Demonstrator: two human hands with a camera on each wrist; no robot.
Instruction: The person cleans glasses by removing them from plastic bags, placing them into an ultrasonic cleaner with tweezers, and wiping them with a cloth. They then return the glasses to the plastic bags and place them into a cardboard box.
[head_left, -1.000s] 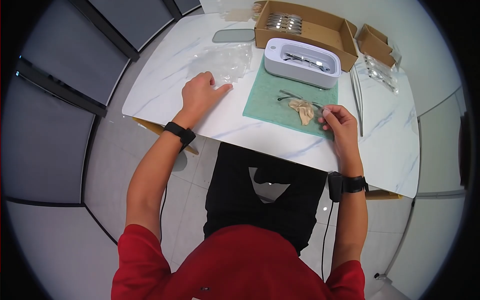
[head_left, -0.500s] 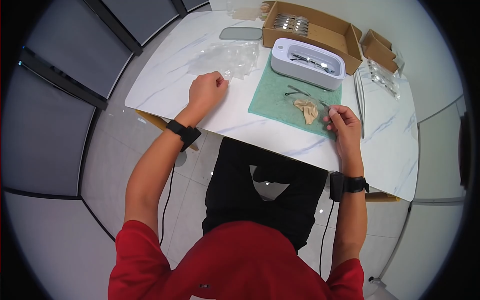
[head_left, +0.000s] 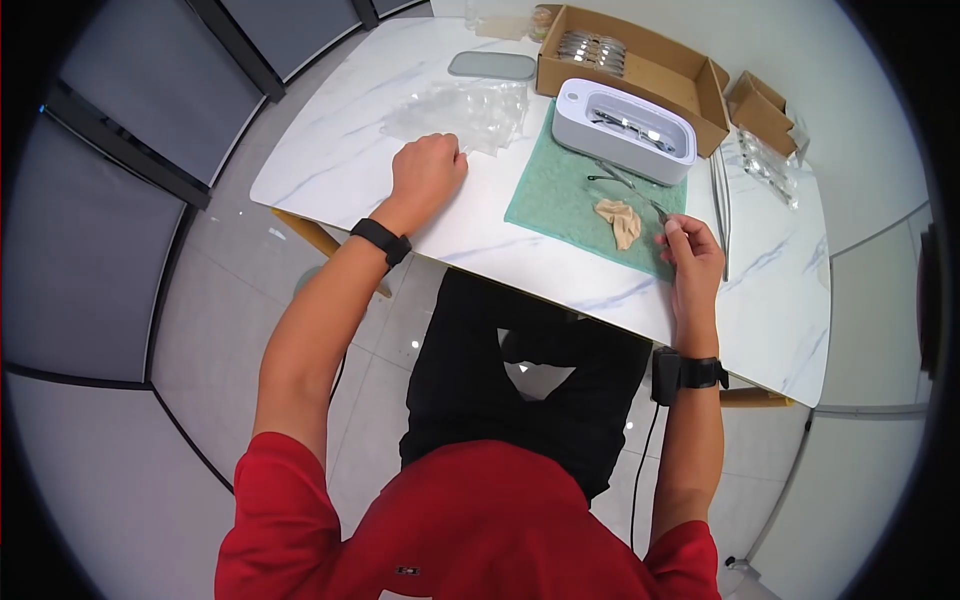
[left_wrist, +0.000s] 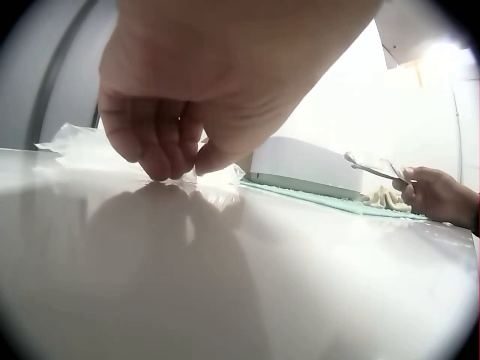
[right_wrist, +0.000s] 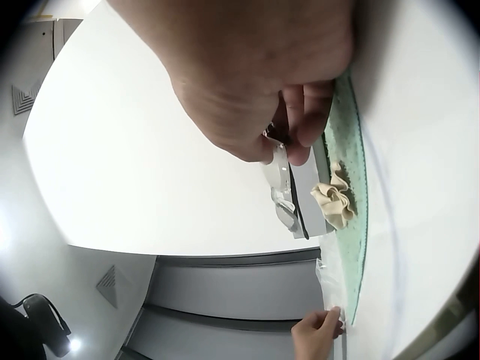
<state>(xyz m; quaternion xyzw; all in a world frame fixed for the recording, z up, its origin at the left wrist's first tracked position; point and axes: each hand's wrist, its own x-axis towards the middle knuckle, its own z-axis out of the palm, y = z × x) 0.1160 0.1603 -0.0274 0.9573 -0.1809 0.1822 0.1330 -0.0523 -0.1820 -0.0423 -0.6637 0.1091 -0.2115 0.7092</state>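
Note:
My left hand is at the near edge of the clear plastic bags. In the left wrist view its thumb and curled fingers pinch the edge of a plastic bag low against the tabletop. My right hand holds a pair of glasses by one end, between thumb and fingers. The glasses' other end points away, above the green cloth. A crumpled beige cloth lies on the green cloth beneath them; the right wrist view shows the lenses hanging from the fingers.
A white ultrasonic cleaner with glasses inside stands on the green cloth's far part. Behind it is a cardboard box with stacked glasses. Metal tweezers, bagged glasses and a small carton are at right; a grey lid lies behind the bags.
The left hand's fingers have closed from a spread thumb to a pinch at the bags' edge. The right hand keeps hold of the glasses, whose free end has tilted toward the cleaner.

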